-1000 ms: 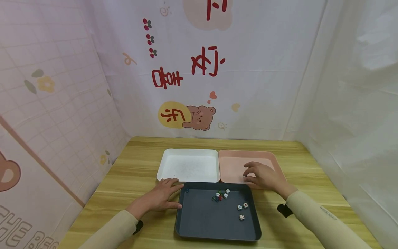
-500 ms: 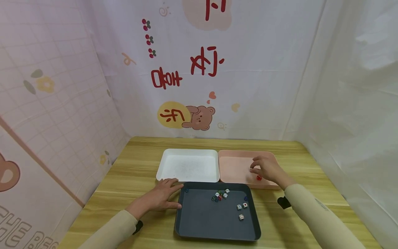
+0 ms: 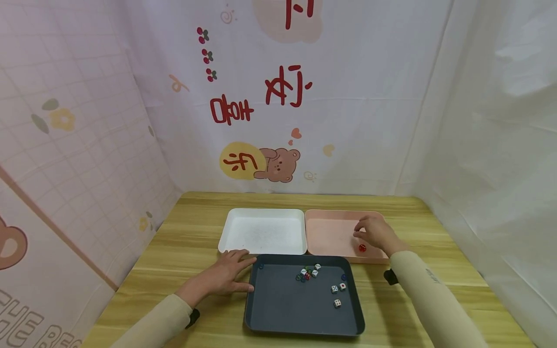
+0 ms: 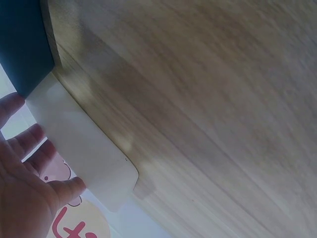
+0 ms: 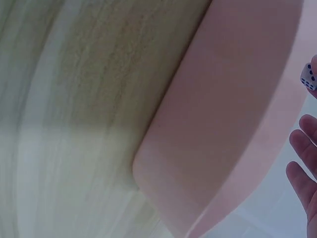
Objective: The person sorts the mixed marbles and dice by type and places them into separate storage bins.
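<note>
My right hand (image 3: 377,235) is over the right part of the pink tray (image 3: 326,234). In the right wrist view its fingertips pinch a white die (image 5: 308,77) with dark dots, partly cut off by the frame edge. A red die (image 3: 362,248) lies in the pink tray, just below that hand. My left hand (image 3: 225,274) is beside the left rim of the dark tray (image 3: 300,309), fingers spread and fairly straight, holding nothing. Inside the dark tray, white dice (image 3: 337,303), a red die (image 3: 307,276) and small green and blue ring-like pieces (image 3: 298,278) lie scattered.
A white tray (image 3: 263,232) stands left of the pink one, behind the dark tray. A small blue piece (image 3: 344,277) is near the dark tray's right wall. All three trays are on a wooden table (image 3: 183,227) with printed curtains around it.
My right hand has moved right and slightly back over the pink tray, uncovering the red die there. A blue piece now shows by the dark tray's right wall. My left hand stays put.
</note>
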Available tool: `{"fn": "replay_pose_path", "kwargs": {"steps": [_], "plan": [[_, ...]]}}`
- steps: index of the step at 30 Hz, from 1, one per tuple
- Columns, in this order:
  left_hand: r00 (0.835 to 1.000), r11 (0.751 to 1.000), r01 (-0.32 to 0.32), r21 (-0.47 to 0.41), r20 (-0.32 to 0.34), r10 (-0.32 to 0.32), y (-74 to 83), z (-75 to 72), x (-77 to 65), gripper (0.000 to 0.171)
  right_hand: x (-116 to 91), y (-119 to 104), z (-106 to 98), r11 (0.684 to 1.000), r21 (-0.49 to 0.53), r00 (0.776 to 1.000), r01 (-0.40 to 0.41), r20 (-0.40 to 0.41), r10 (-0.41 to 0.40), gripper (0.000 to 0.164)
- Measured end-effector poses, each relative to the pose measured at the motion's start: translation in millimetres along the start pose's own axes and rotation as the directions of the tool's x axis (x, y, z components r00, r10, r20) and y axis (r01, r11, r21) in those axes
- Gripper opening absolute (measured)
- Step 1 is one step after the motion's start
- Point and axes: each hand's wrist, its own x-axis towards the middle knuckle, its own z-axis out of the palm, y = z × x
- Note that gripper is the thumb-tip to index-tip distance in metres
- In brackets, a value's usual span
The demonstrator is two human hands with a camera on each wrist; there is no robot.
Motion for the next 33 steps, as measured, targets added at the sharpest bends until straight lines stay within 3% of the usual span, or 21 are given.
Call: {"fn": "replay_pose_path", "kwargs": {"steps": [11, 21, 33], "plan": [[1.000, 1.000, 0.000, -0.009, 0.014, 0.000, 0.3, -1.1, -0.9, 0.077, 1, -1, 8, 0.994, 0.043, 0.992, -0.102, 0.085, 0.098, 0.011], [1.000, 1.000, 0.003, 0.004, 0.002, -0.003, -1.6, 1.3, -0.3, 0.078, 1, -2, 12, 0.993, 0.058, 0.992, -0.103, 0.074, 0.099, 0.018], [1.000, 1.000, 0.007, 0.009, 0.011, -0.007, -0.3, 1.0, -0.5, 0.078, 1, -5, 2, 0.994, 0.071, 0.995, -0.081, 0.062, 0.077, 0.022]]}}
